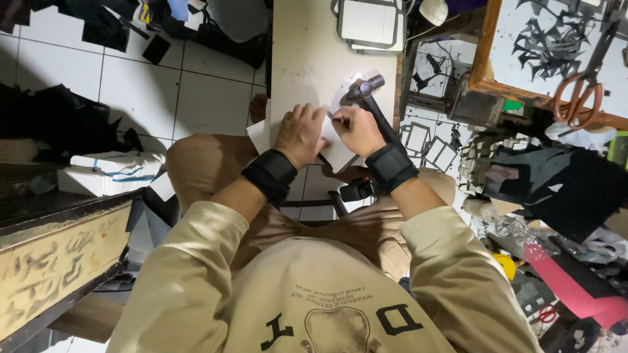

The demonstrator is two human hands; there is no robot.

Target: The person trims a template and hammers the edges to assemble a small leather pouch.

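My left hand (299, 133) presses flat on a white sheet of card (337, 151) at the near end of a narrow pale work board (307, 59). My right hand (356, 129) is closed around the dark handle of a hammer (367, 87), whose metal head rests on the card just beyond my fingers. A small thin metal piece shows between the two hands; I cannot tell which hand pinches it. Both wrists wear black straps.
Grey-edged rectangular frames (368, 23) lie at the board's far end. Orange-handled scissors (575, 98) rest on a wooden-framed board with black cut-outs at the right. A white stack (108, 173) sits on the tiled floor at the left. Black scraps and clutter fill the right side.
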